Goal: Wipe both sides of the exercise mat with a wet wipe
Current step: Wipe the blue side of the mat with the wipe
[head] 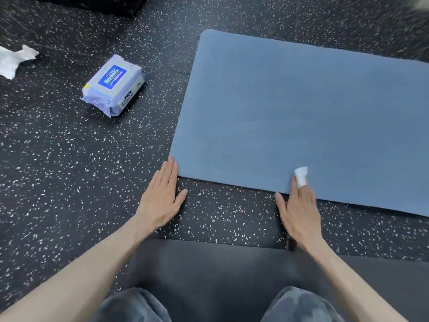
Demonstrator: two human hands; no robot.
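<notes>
While the flat blue foam exercise mat (pixel 301 112) lies on the speckled black rubber floor (pixel 69 159), its near corner touched by the spread left hand (pixel 162 196), the small folded white wet wipe (pixel 301 176), pinched between the right hand's (pixel 299 210) straight fingers at the near edge, could be dropped, or the mat shifted, if pressed unevenly.

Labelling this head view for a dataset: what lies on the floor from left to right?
Crumpled white wipe → pack of wet wipes → left hand → right hand with a wet wipe.

Blue mat (pixel 301 117) is lying on black white-speckled floor (pixel 58 170); a lilac wipes pack (pixel 113 86) is sitting at ten o'clock.
</notes>
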